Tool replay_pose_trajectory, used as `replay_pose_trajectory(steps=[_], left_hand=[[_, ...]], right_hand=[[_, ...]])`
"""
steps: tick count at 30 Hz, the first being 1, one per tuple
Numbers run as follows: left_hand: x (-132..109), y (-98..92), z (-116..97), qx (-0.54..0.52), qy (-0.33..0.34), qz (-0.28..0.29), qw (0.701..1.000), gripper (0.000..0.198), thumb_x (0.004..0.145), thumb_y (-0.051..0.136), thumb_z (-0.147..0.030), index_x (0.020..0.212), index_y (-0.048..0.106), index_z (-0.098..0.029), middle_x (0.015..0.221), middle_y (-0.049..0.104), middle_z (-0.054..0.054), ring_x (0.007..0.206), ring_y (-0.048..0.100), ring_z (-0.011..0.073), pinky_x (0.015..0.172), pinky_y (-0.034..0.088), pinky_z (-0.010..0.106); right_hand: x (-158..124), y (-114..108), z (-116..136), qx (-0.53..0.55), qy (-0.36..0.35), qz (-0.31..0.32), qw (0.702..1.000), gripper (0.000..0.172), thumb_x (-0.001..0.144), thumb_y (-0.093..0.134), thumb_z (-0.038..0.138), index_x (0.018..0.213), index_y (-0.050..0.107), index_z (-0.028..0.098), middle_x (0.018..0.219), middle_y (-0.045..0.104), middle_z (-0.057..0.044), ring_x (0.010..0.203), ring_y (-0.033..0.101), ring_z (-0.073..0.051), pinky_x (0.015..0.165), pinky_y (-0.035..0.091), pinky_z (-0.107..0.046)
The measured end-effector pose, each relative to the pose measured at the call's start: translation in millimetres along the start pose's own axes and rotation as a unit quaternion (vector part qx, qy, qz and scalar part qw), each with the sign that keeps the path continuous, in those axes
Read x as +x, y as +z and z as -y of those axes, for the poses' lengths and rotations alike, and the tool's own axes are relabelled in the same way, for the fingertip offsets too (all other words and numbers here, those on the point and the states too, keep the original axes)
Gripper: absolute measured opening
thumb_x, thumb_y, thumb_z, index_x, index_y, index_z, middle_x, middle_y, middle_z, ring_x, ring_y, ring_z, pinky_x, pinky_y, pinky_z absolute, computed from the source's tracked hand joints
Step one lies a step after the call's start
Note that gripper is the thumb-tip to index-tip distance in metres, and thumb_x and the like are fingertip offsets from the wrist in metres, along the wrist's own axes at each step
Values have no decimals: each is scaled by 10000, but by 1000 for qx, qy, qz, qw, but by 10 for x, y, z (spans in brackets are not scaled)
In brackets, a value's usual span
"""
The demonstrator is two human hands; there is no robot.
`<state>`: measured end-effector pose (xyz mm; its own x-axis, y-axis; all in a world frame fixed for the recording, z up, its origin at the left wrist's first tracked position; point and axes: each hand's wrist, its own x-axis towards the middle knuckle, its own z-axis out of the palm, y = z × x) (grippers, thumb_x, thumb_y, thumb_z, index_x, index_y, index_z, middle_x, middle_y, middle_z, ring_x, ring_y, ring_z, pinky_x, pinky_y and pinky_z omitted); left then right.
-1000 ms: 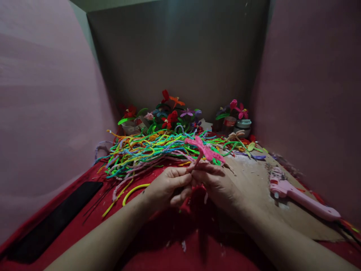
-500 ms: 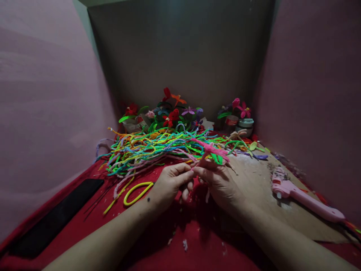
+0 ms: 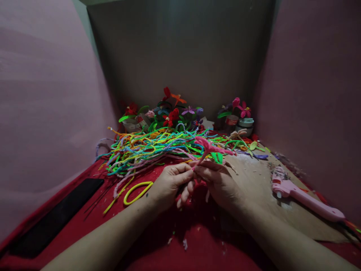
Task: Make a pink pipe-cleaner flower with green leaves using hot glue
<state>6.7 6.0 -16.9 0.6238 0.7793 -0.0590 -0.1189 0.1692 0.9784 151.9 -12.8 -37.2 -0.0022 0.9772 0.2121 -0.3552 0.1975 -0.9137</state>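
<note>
A pink pipe-cleaner flower [image 3: 210,146] stands tilted above my fingers, its petals spread to the right and back. My left hand [image 3: 175,182] pinches the lower end of its stem between thumb and forefinger. Close beside it, my right hand [image 3: 218,182] is closed on the same stem, fingertips nearly touching those of the left. Part of the stem is hidden by the fingers. Behind the flower lies a heap of coloured pipe cleaners [image 3: 149,145], and green leaves [image 3: 217,157] show just beyond my right hand.
A pink glue gun [image 3: 304,199] rests on a cardboard sheet [image 3: 251,188] at right. At left are a black flat object [image 3: 59,216] and a yellow looped pipe cleaner [image 3: 138,192]. Finished flowers [image 3: 170,118] and a lidded jar [image 3: 246,126] stand at the back, before a grey panel.
The pink flower has turned in my fingers, so its petals now point differently. My left hand's lower fingers have shifted slightly downward. Both hands keep hold of the stem.
</note>
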Motion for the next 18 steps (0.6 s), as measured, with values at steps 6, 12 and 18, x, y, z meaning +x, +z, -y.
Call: replay_pose_trajectory(steps=[6,12,18], left_hand=[[0,8,-9,-28,-14,14,999,176,822,502,-297,760,542,-137,510,564,-31,263,428,45,228,314,125],[-1,8,-17,-39,-26,16,999,172,819,503,-298,752,539,-145,498,553,-39,248,403,41,225,306,130],[10,-21,3,-37,-24,24,999,176,810,515,-314,774,540,-144,506,554,-35,246,394,41,225,303,137]], right_hand=[[8,-13,0,-9,-14,1,1000,174,653,644,300,779,709,198,638,613,-17,630,539,-160,617,439,-331],[38,-41,-87,-25,-22,7,999,176,676,638,296,810,704,203,707,641,-27,733,561,-182,680,436,-328],[23,-49,-56,-44,-27,24,998,148,697,627,309,770,696,200,661,633,-24,688,553,-177,683,422,-339]])
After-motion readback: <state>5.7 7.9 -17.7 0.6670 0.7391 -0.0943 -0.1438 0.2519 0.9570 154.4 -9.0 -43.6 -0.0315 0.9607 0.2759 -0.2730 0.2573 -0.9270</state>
